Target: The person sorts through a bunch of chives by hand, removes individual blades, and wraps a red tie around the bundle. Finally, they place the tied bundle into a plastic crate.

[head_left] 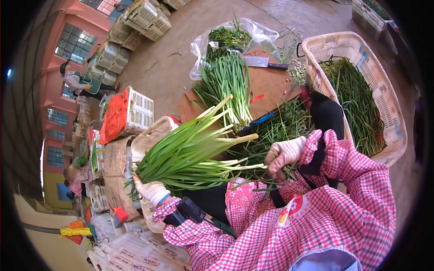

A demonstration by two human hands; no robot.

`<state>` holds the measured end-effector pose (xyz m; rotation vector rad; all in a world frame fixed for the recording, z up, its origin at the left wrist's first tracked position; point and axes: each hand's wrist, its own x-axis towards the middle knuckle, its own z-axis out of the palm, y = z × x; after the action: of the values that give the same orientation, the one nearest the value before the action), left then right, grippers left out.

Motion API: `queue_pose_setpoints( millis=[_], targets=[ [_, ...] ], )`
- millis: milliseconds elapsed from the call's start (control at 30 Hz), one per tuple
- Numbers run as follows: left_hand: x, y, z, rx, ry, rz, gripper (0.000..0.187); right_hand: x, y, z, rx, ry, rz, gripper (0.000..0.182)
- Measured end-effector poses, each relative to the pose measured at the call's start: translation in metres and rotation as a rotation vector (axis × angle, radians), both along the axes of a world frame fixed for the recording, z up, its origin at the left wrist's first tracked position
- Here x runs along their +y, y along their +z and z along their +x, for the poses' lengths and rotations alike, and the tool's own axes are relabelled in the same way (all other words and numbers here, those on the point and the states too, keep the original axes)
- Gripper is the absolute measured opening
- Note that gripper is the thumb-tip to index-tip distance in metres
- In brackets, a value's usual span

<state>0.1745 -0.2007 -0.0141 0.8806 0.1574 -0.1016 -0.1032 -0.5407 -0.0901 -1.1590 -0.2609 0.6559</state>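
Note:
My left hand (153, 191), in a whitish glove or wrap, is closed round the leafy end of a large bunch of garlic chives (185, 158). The bunch lies across my lap, its pale stem ends pointing right. At those ends my right hand (285, 156), wrapped the same way, pinches the tip of a stem with thumb and fingers. Just beyond, a second bundle of chives (226, 81) rests on a brown board (266, 82). A knife (258, 61) with a dark handle lies on the board's far side. Loose green leaves (289, 124) are heaped beside my right hand.
A pale plastic crate (314, 49) full of greens stands at my right. Clear plastic (266, 31) with trimmings lies beyond the board. On the left are a crate with a red cover (115, 118), stacked crates (147, 20) and a person walking (79, 81).

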Motion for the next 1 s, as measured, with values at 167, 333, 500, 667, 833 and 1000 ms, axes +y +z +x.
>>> queue_pose_setpoints(
  millis=[167,333,500,667,833,1000],
  targets=[
    [-0.012,-0.006,-0.002,-0.002,0.138,0.158,0.044,-0.023,-0.021,-0.021,-0.26,0.142,-1.233,0.039],
    [0.001,-0.006,0.009,0.013,0.173,0.231,0.045,0.003,-0.007,-0.026,-0.18,-0.177,-1.201,0.064],
    [-0.01,0.018,-0.01,0.054,0.181,0.178,0.048,0.054,-0.029,0.002,0.319,-0.535,0.252,0.056],
    [0.006,0.007,-0.006,-0.04,0.041,0.188,0.05,0.101,-0.04,0.038,0.437,-0.493,0.744,0.025],
    [-0.012,0.025,-0.027,-0.072,0.084,0.434,0.057,0.124,-0.03,0.052,0.458,-0.594,0.929,0.021],
    [-0.013,0.026,-0.026,-0.026,0.148,0.228,0.057,0.122,-0.025,0.045,0.361,-0.65,0.909,0.021]
  ],
)
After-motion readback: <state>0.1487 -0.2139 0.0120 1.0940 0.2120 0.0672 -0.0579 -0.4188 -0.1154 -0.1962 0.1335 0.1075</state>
